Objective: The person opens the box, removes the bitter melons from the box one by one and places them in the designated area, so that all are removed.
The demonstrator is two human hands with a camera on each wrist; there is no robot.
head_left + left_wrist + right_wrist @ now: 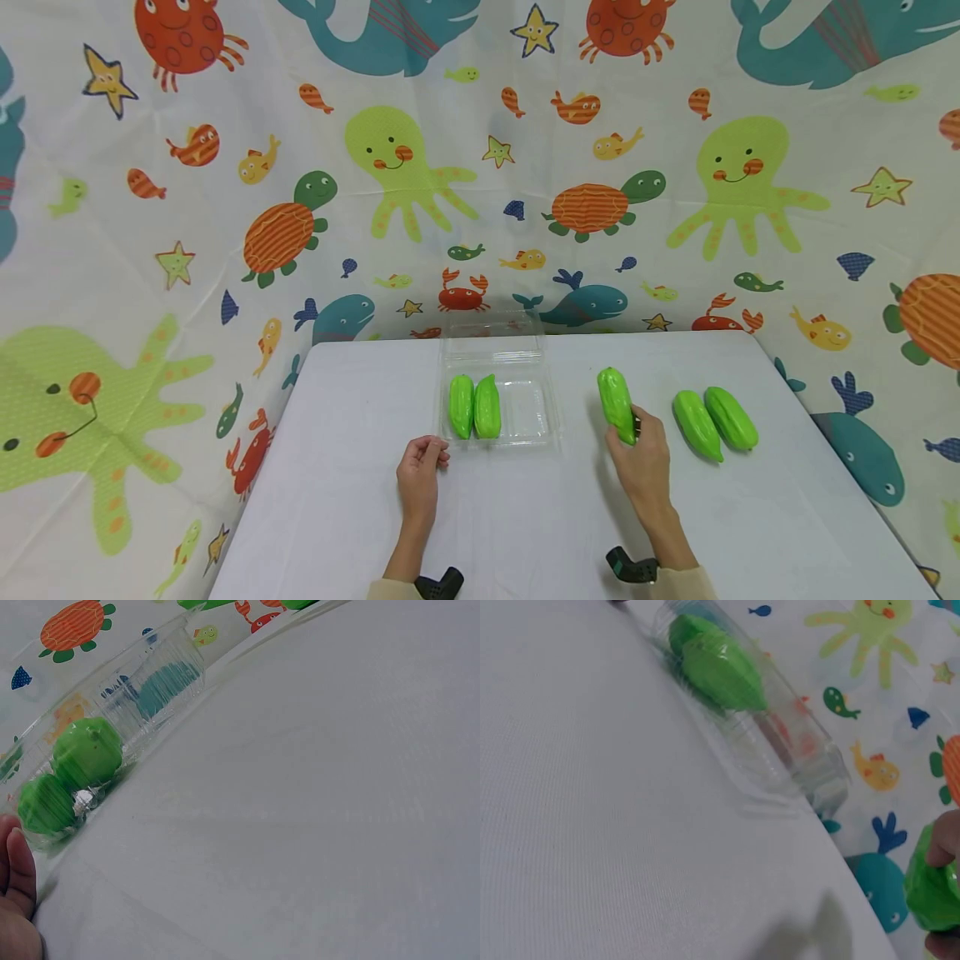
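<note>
My right hand (642, 458) grips the lower end of a bright green, elongated vegetable (615, 400), held above the table to the right of a clear plastic container (551, 417). In the right wrist view, the fingers and this vegetable (930, 889) show at the right edge. Two similar green vegetables (461, 407) (487, 407) lie side by side in the container's left part, its lid (491, 329) raised at the back. My left hand (420, 479) rests by the container's front left corner, fingers loosely curled with nothing in them. At the left wrist view's edge its fingers (21, 870) appear.
Two more green vegetables (697, 427) (731, 418) lie on the white table (525, 525) to the right of my right hand. Behind the table hangs a cloth (420, 275) printed with sea animals.
</note>
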